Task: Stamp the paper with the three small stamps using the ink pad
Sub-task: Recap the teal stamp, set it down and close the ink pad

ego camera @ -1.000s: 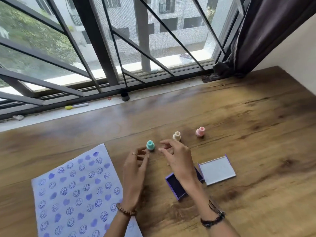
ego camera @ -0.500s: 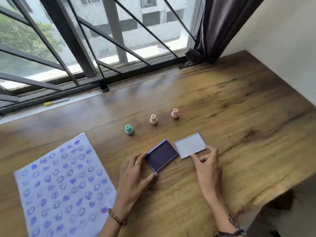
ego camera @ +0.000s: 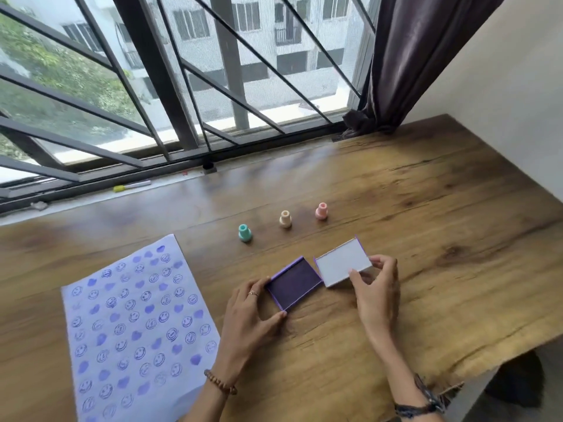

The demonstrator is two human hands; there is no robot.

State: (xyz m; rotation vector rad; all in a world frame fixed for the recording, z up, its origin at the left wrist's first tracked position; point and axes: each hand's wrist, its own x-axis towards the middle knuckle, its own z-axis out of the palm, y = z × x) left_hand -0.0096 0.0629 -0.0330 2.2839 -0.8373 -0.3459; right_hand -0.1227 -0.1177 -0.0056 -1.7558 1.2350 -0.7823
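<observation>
The left hand (ego camera: 248, 315) braces the near-left corner of the open ink pad (ego camera: 294, 283) between thumb and fingers, likely to keep it from sliding, while the right hand (ego camera: 376, 287) pinches the right edge of the pale lid (ego camera: 342, 264), lifted a little as if about to fold shut. The three stamps, teal (ego camera: 244, 233), cream (ego camera: 285, 219) and pink (ego camera: 321, 211), stand upright in a row farther back on the surface (ego camera: 426, 239), within easy reach. The paper (ego camera: 134, 327) lies to the left, covered in purple smiley faces and hearts; no brand, label or readable writing shows anywhere.
</observation>
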